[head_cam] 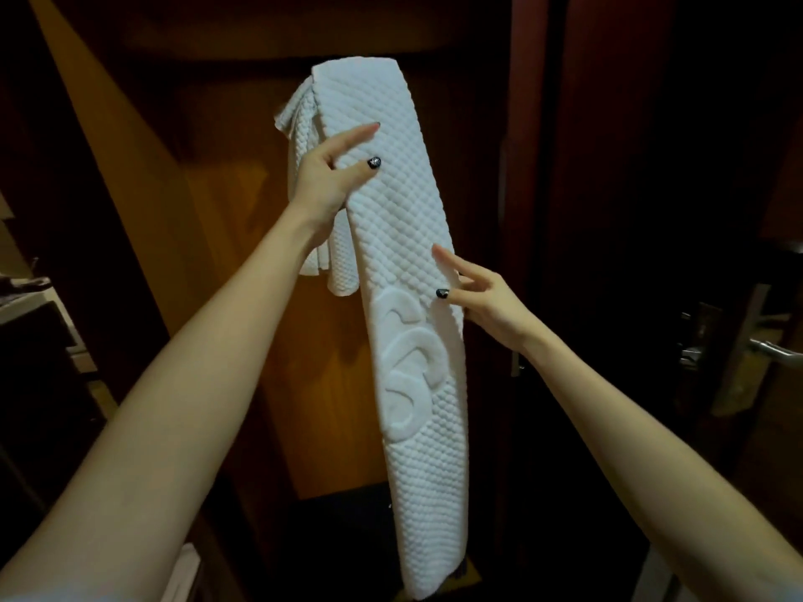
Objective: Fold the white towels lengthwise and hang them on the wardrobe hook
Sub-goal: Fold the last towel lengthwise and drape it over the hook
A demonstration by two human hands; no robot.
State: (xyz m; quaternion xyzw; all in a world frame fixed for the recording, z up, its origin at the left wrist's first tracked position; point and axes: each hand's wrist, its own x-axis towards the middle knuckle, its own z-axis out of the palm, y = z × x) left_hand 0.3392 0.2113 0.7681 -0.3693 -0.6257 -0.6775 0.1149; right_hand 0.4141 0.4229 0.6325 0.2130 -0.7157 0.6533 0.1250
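The left hand (323,180) lays a straight forefinger and thumb on the front of the towel (391,202) at its left edge. Its other fingers are hidden behind the cloth, so I cannot tell whether it grips. Lower down, the right hand (491,306) pinches the towel's right edge, thumb on the front and forefinger stretched out against the weave. The towel is folded into a long narrow strip and hangs from its top against the wardrobe panel (226,236), whatever holds it being covered. A raised swirl (408,362) marks its lower half. More white cloth (300,119) bunches behind the left edge. A door handle (773,349) shows far right.
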